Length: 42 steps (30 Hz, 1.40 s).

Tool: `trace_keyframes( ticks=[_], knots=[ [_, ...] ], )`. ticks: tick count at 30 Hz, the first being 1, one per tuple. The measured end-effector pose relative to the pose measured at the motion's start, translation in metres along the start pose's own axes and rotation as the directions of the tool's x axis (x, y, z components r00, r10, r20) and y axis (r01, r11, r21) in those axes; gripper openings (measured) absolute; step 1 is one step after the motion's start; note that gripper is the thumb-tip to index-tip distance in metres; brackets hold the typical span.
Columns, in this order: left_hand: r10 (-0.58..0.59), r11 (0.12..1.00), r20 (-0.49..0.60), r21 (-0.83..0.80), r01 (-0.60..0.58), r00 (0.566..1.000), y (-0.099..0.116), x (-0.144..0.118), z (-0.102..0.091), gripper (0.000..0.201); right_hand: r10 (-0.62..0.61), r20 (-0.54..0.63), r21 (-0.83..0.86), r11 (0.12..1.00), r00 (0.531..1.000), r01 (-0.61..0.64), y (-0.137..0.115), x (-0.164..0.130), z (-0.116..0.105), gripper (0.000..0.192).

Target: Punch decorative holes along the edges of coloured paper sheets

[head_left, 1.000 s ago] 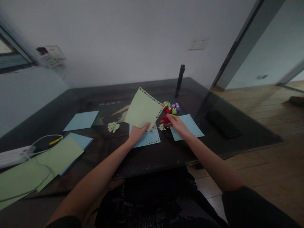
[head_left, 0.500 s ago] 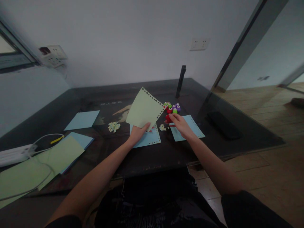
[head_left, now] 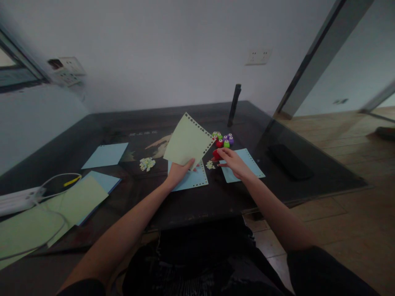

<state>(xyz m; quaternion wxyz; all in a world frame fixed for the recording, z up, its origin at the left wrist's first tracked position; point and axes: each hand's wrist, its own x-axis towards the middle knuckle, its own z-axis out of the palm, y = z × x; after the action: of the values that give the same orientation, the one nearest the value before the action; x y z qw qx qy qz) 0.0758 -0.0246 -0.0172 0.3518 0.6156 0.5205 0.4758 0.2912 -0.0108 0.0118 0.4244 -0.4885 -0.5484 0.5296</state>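
Observation:
My left hand (head_left: 182,170) pinches the lower corner of a pale green paper sheet (head_left: 188,139), tilted up above the table. Small shaped holes line its upper right edge and lower right edge. In the fingers of my right hand (head_left: 233,162) is a small red craft punch (head_left: 216,155), just off the sheet's right corner. Under the green sheet lies a blue sheet (head_left: 194,179) with holes along its edges. Another punched blue sheet (head_left: 247,164) lies beneath my right hand. Behind it stand several red, green and purple craft punches (head_left: 226,142) in a cluster.
Small paper cut-outs lie in a larger pile (head_left: 147,164) and a smaller pile (head_left: 210,165). Left are a blue sheet (head_left: 105,155), stacked green paper (head_left: 78,201), a white power strip (head_left: 20,200) and cables. A black case (head_left: 290,161) lies right; a black upright post (head_left: 234,105) stands behind.
The view has shifted very slightly. Both hands keep nearly the same place, with the green sheet and the red craft punch still held.

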Motion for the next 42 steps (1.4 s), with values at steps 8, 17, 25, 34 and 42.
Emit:
trace_keyframes(
  ticks=[8,17,25,34,42],
  knots=[
    [0.014,1.0,0.035,0.012,-0.014,0.999,0.0,0.0,-0.001,0.024,-0.011,0.068,0.047,0.999,0.998,0.008,0.002,0.0,0.005,0.029],
    [-0.004,1.0,0.044,-0.018,0.005,0.999,0.0,-0.001,-0.001,0.027,-0.113,0.044,0.139,0.985,0.993,0.106,0.004,0.003,0.008,0.031],
    [-0.007,1.0,-0.11,0.02,0.009,0.994,-0.005,0.005,-0.009,0.026,-0.109,0.009,0.101,0.989,0.994,0.108,0.008,0.007,0.003,0.033],
    [-0.042,0.999,-0.149,0.0,0.042,0.988,-0.007,0.008,-0.018,0.027,-0.163,0.053,0.157,0.976,0.985,0.153,0.009,0.005,0.003,0.035],
    [-0.046,0.997,-0.105,0.063,0.053,0.993,0.002,0.01,-0.027,0.028,-0.165,0.009,0.194,0.968,0.986,0.16,0.002,0.001,-0.001,0.041]
  ],
)
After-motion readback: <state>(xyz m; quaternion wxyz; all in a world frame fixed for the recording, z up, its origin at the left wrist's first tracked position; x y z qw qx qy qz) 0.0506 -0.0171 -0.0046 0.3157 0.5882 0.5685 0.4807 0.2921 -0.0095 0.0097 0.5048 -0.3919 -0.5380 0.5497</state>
